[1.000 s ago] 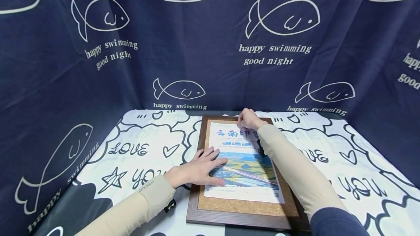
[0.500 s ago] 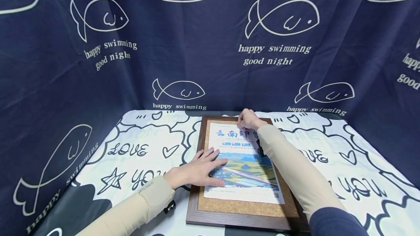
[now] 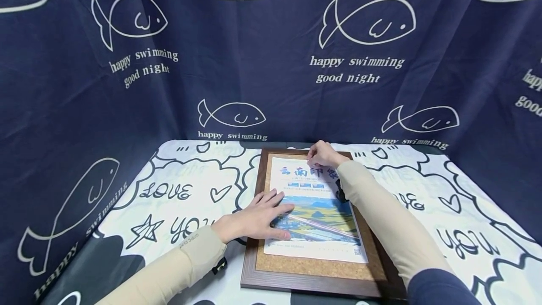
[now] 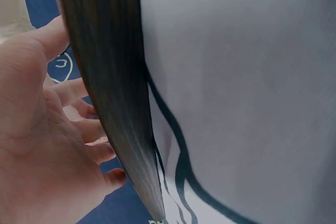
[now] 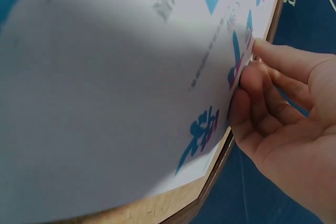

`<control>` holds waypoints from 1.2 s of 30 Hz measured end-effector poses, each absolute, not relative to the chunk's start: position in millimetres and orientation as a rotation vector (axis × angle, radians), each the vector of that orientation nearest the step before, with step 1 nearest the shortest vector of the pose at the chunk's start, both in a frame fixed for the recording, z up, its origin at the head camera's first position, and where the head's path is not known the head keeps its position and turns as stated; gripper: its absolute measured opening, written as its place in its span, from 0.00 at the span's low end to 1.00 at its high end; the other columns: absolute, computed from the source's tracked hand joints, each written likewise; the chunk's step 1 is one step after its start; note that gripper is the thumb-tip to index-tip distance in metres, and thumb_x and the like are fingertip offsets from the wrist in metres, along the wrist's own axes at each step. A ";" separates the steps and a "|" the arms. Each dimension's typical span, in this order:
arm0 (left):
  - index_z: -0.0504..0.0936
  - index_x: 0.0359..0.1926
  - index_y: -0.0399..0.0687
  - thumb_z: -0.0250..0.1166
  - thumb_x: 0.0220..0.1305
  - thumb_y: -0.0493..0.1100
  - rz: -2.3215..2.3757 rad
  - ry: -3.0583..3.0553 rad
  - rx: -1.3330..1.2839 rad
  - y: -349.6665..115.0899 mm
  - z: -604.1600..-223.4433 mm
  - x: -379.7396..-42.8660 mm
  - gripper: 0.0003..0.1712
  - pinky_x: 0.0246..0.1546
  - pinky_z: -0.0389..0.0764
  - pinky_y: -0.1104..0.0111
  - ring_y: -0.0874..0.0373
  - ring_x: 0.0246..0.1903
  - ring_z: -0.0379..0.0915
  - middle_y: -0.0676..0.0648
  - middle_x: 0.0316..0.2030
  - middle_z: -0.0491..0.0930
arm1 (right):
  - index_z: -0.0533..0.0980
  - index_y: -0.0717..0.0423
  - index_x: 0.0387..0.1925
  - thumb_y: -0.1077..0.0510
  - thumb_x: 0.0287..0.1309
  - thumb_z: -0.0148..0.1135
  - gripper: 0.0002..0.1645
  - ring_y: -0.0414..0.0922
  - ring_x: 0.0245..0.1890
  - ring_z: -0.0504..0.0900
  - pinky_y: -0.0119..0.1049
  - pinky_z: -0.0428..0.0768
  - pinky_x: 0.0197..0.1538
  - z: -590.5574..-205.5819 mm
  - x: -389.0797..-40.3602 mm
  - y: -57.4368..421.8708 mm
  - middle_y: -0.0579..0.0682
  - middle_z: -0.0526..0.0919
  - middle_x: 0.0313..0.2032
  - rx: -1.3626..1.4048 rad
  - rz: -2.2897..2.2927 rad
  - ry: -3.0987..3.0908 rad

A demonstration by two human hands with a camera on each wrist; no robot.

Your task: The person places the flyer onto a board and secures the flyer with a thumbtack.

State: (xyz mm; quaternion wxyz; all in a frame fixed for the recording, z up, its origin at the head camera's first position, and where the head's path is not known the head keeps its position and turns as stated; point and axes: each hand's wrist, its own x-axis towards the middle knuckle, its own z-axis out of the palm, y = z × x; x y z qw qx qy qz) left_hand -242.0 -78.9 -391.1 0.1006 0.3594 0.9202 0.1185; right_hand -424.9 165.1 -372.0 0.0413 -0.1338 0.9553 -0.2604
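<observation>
A printed poster with a landscape picture and blue lettering lies on a cork board in a dark wooden frame. My left hand rests with spread fingers on the poster's left side; its wrist view shows the palm beside the frame. At the poster's top edge, near the middle, my right hand has its thumb and fingers curled together. In the right wrist view the right hand pinches a small shiny pin against the paper, mostly hidden by the fingertips.
A white cloth with black lettering and doodles covers the table. Behind it hangs a dark blue curtain with white fish, close beyond the board's far edge.
My right forearm and wrist have shifted slightly to the right, while the fingertips stay at the poster's top edge. The left hand keeps its place. The head view has tilted a little.
</observation>
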 end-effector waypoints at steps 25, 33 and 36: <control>0.59 0.73 0.61 0.55 0.64 0.69 0.338 2.722 1.060 -77.5 -389.4 -240.7 0.41 0.74 0.42 0.46 0.44 0.77 0.35 0.42 0.76 0.48 | 0.85 0.60 0.27 0.63 0.56 0.67 0.05 0.41 0.22 0.75 0.30 0.70 0.29 -371.0 -424.9 165.8 0.52 0.84 0.24 -0.535 -0.626 3.052; 0.59 0.73 0.61 0.55 0.63 0.69 0.336 2.729 1.056 -77.2 -390.1 -240.9 0.42 0.74 0.43 0.46 0.44 0.77 0.35 0.41 0.76 0.48 | 0.86 0.60 0.27 0.64 0.54 0.68 0.04 0.44 0.27 0.76 0.35 0.75 0.35 -371.8 -424.8 165.8 0.52 0.86 0.27 -0.644 -0.533 3.105; 0.59 0.73 0.61 0.55 0.63 0.69 0.333 2.729 1.055 -77.0 -390.2 -240.8 0.42 0.74 0.43 0.46 0.44 0.77 0.35 0.41 0.76 0.48 | 0.86 0.60 0.27 0.64 0.54 0.67 0.04 0.44 0.27 0.77 0.37 0.77 0.37 -372.0 -423.9 165.4 0.52 0.87 0.27 -0.648 -0.512 3.107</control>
